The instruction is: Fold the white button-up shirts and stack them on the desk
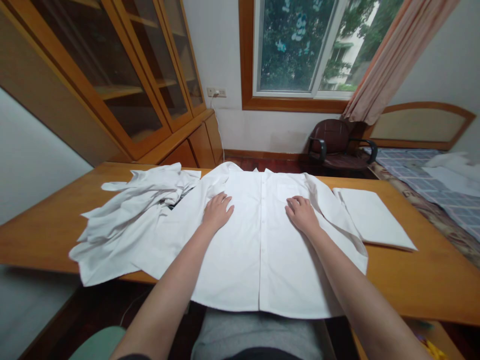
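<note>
A white button-up shirt (240, 260) lies spread front side up across the table, its collar at the far edge and its hem hanging over the near edge. My left hand (218, 210) rests flat on the shirt's left part, close to the sleeve, fingers a little apart. On the other side my right hand (301, 212) lies palm down just below the chest pocket (287, 192). Neither hand grips the cloth. To the left sits a crumpled heap of white clothes (131, 220), partly under the shirt's left sleeve. A folded white shirt or cloth (375, 217) is at the right.
The wooden table (397, 272) runs across the view. Behind it stand a glass-door cabinet (142, 65), a dark red armchair (333, 142) and a bed (431, 170). A pale green stool (99, 342) is at lower left. A cable (217, 122) hangs from a wall socket.
</note>
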A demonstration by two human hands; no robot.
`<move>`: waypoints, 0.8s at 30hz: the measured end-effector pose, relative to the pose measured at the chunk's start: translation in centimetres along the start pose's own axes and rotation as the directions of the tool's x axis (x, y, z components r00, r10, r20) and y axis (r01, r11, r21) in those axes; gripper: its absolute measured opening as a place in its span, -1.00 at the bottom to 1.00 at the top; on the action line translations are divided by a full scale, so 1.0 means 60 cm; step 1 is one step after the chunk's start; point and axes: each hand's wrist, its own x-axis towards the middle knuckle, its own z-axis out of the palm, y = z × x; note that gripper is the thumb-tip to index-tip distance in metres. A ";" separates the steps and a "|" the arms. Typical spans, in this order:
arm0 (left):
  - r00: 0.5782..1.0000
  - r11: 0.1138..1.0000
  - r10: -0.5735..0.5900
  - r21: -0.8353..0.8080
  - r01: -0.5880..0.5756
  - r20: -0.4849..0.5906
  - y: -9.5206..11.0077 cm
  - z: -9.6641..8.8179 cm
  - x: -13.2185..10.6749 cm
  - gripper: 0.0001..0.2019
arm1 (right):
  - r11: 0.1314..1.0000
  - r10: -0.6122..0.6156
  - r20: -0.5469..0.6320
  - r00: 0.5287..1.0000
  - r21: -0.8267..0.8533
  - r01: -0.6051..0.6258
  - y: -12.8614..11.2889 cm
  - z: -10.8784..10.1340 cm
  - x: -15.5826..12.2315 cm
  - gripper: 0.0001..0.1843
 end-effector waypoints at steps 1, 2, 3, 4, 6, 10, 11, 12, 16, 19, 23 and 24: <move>1.000 1.000 -0.010 0.006 0.011 -0.008 0.002 -0.003 -0.004 -0.64 | 1.000 0.004 0.000 1.000 -0.001 -0.004 -0.001 -0.001 -0.004 -0.63; 1.000 1.000 -0.020 0.012 0.020 -0.013 0.004 -0.006 -0.009 -0.65 | 1.000 0.008 0.001 1.000 -0.002 -0.008 -0.003 -0.003 -0.008 -0.63; 1.000 0.999 -0.026 0.018 0.026 -0.015 0.005 -0.009 -0.013 -0.67 | 1.000 0.010 0.005 1.000 -0.004 -0.010 -0.005 -0.006 -0.012 -0.63; 0.999 0.999 -0.028 0.024 0.029 -0.015 0.007 -0.013 -0.017 -0.68 | 1.000 0.011 0.010 1.000 -0.006 -0.011 -0.007 -0.009 -0.016 -0.63; 1.000 0.999 -0.028 0.036 0.028 -0.009 0.010 -0.019 -0.027 -0.69 | 1.000 0.012 0.017 1.000 -0.007 -0.012 -0.012 -0.015 -0.027 -0.63; 1.000 0.999 -0.021 0.042 0.021 -0.006 0.012 -0.028 -0.053 -0.69 | 1.000 0.013 0.023 1.000 -0.001 -0.013 -0.022 -0.027 -0.052 -0.64; 1.000 0.999 -0.019 0.043 0.020 -0.009 0.013 -0.030 -0.061 -0.68 | 1.000 0.010 0.024 1.000 0.000 -0.010 -0.024 -0.029 -0.058 -0.63; 1.000 0.999 -0.016 0.046 0.017 -0.013 0.014 -0.032 -0.069 -0.67 | 1.000 0.006 0.024 1.000 -0.001 -0.006 -0.026 -0.031 -0.064 -0.63; 1.000 0.999 -0.004 0.053 0.005 -0.022 0.018 -0.038 -0.098 -0.66 | 1.000 -0.002 0.030 1.000 -0.006 0.002 -0.030 -0.038 -0.086 -0.63; 1.000 0.999 -0.007 0.052 0.009 -0.031 0.023 -0.043 -0.118 -0.66 | 1.000 -0.008 0.028 1.000 -0.007 0.009 -0.032 -0.042 -0.103 -0.62; 0.999 0.999 -0.003 0.051 0.004 -0.034 0.028 -0.052 -0.139 -0.66 | 1.000 -0.014 0.026 1.000 -0.018 0.015 -0.034 -0.050 -0.126 -0.62; 0.999 0.999 0.000 0.053 0.002 -0.034 0.030 -0.054 -0.144 -0.66 | 1.000 -0.015 0.025 1.000 -0.021 0.015 -0.034 -0.052 -0.131 -0.62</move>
